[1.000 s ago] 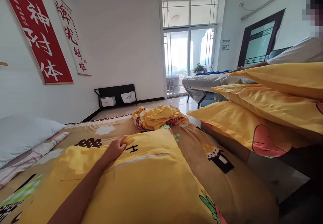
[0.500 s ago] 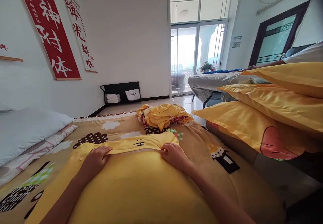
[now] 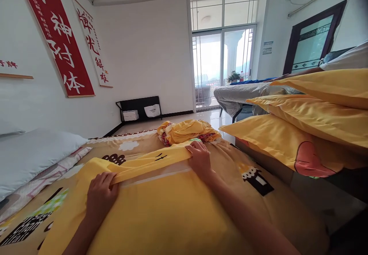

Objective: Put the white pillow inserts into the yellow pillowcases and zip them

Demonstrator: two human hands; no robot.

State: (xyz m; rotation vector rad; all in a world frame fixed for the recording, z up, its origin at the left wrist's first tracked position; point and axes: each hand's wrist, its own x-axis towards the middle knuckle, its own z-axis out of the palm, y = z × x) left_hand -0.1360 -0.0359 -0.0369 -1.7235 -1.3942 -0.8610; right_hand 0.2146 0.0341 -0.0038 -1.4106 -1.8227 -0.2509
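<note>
- The yellow pillowcase (image 3: pixel 161 213) is laid on the tan patterned bedspread (image 3: pixel 230 178), directly in front of the person.
- Its flap (image 3: pixel 149 165), marked with black lettering, is stretched between both hands, and a pale strip is exposed along the opening beneath it.
- The flap's left end is grasped by the left hand (image 3: pixel 102 192), its grip closed over the edge.
- The flap's right end is clasped by the right hand (image 3: pixel 199 159), with the grip closed and the fingers bent around the cloth.
- A crumpled yellow cloth (image 3: pixel 188 131) is bunched on the bedspread, just beyond the right hand.
- To the right, yellow pillows (image 3: pixel 324 111) are stacked; a carrot-like print is borne by the lowest.
- To the left, a white pillow (image 3: pixel 43 153) is rested near the wall.
- Behind the stack, a co-worker's white sleeve (image 3: pixel 349 61) is partly seen.
- Two scrolls (image 3: pixel 64 52) are hung on the left wall.
</note>
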